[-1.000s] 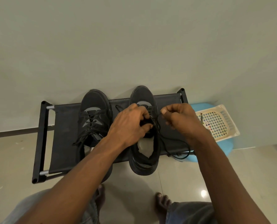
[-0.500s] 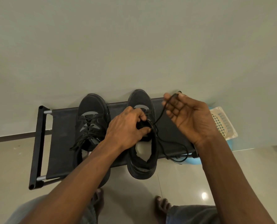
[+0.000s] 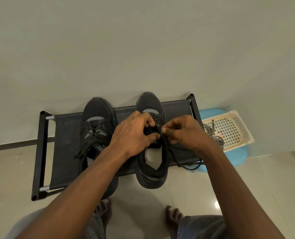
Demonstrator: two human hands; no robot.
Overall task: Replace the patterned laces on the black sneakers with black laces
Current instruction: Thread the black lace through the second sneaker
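Note:
Two black sneakers stand on a low black rack (image 3: 65, 135). The left sneaker (image 3: 98, 121) carries black laces, their ends hanging loose. My left hand (image 3: 134, 133) grips the tongue area of the right sneaker (image 3: 152, 166). My right hand (image 3: 184, 131) pinches a black lace (image 3: 171, 152) at that shoe's right eyelets. The lace runs down the shoe's right side and loops over the rack's front edge. Patterned black-and-white laces (image 3: 215, 138) lie in a cream basket (image 3: 236, 128) to the right.
The basket rests on a blue plastic stool (image 3: 236, 157) beside the rack. A plain wall rises right behind the rack. My bare feet (image 3: 174, 214) and knees are on the glossy tiled floor in front.
My right hand, raised and drawing the lace up to the right half a second ago, has come back down to the shoe's eyelets. The left hand stayed on the right sneaker.

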